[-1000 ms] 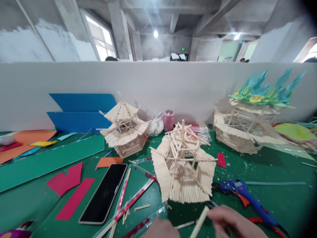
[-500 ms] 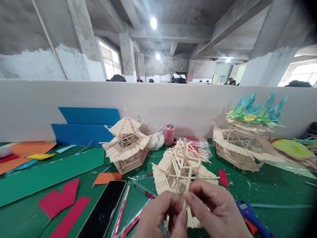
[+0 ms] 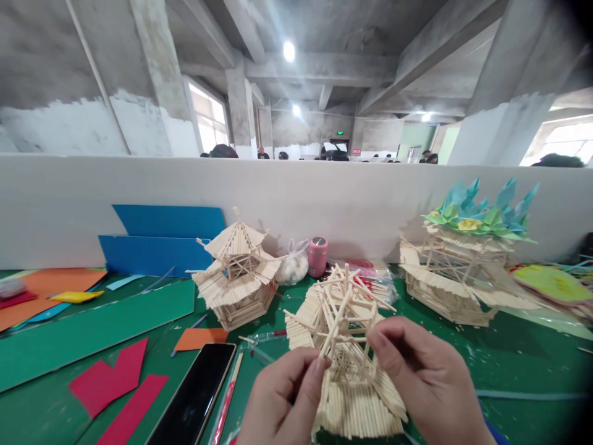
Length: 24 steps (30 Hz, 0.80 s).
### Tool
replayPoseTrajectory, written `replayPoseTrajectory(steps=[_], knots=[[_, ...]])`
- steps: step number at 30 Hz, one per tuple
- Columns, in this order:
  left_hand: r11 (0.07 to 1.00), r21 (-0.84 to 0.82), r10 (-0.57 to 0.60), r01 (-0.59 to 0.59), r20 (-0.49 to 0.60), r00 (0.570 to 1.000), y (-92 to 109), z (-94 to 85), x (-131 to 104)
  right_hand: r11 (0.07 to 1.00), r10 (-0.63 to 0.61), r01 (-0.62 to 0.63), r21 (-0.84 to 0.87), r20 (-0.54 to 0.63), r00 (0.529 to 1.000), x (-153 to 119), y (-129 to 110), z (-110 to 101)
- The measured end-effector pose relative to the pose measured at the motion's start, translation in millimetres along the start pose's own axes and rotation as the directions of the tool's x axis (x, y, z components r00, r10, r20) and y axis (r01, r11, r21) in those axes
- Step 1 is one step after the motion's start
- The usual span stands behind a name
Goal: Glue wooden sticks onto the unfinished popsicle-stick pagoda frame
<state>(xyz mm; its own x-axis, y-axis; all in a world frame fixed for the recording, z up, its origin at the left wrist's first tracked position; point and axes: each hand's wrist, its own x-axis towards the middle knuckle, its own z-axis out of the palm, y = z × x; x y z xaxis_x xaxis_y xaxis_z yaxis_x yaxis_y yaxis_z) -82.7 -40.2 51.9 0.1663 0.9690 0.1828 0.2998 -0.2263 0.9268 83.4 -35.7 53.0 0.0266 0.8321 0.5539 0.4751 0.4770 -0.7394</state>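
A partly roofed pavilion model (image 3: pixel 365 408) built from thin wooden sticks stands right in front of me, its upper frame of posts and crossbars bare. My left hand (image 3: pixel 290 392) pinches the lower end of a wooden stick (image 3: pixel 340 315), which slants up and to the right across that frame. At the frame's right side, my right hand (image 3: pixel 424 374) is closed, thumb and forefinger together at an upright post of the model. Whether a loose stick is also between those fingertips, I cannot tell.
A finished stick pavilion (image 3: pixel 238 272) stands behind on the left, another with blue paper petals (image 3: pixel 447 278) on the right. A phone (image 3: pixel 194 395), red paper pieces (image 3: pixel 109 377) and a green board (image 3: pixel 115 327) lie left. A pink cup (image 3: pixel 317 256) stands by the white partition (image 3: pixel 370 204).
My hands have moved apart: the right one went right and up to the model's side post, the left slightly up with the slanted stick. The model's front roof now shows more.
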Motion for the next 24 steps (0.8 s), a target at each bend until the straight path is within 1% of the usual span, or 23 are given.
replayPoseTrajectory(steps=[2, 5, 7, 12, 15, 19, 21, 24], knots=[[1.0, 0.026, 0.012, -0.012, -0.001, 1.0, -1.6, -0.7, 3.9, 0.999, -0.022, 0.02, -0.033, -0.082, 0.996, 0.4, 0.7, -6.9], [0.999, 0.035, 0.014, -0.014, 0.001, 1.0, -3.1, 0.3, 6.5, 0.999, -0.023, 0.014, -0.043, -0.215, 0.976, 2.2, 2.4, -14.8], [0.999, 0.037, 0.022, -0.023, 0.01, 1.0, -2.2, 1.3, 6.9, 0.998, -0.034, 0.02, -0.056, -0.256, 0.966, 4.7, 5.8, -17.9], [0.998, 0.033, 0.052, -0.051, -0.017, 0.999, 1.8, 3.7, 6.2, 0.995, -0.046, 0.025, -0.096, -0.225, 0.973, 17.3, 21.1, -18.1], [0.999, 0.022, 0.035, -0.034, -0.053, 0.998, 3.2, 6.3, 6.0, 0.992, -0.094, 0.072, -0.106, -0.217, 0.972, 26.7, 26.5, -14.5], [1.0, -0.014, 0.014, -0.016, -0.095, 0.995, 4.2, 9.4, 6.4, 0.985, -0.153, 0.141, -0.104, -0.117, 0.981, 34.5, 27.2, -11.3], [0.999, -0.033, 0.015, -0.018, -0.095, 0.995, 4.1, 10.0, 6.9, 0.987, -0.148, 0.142, -0.077, -0.068, 0.987, 36.3, 27.2, -11.0], [0.999, -0.026, 0.02, -0.023, -0.095, 0.995, 3.3, 9.6, 8.0, 0.991, -0.125, 0.124, -0.054, -0.023, 0.992, 38.1, 27.8, -10.7]])
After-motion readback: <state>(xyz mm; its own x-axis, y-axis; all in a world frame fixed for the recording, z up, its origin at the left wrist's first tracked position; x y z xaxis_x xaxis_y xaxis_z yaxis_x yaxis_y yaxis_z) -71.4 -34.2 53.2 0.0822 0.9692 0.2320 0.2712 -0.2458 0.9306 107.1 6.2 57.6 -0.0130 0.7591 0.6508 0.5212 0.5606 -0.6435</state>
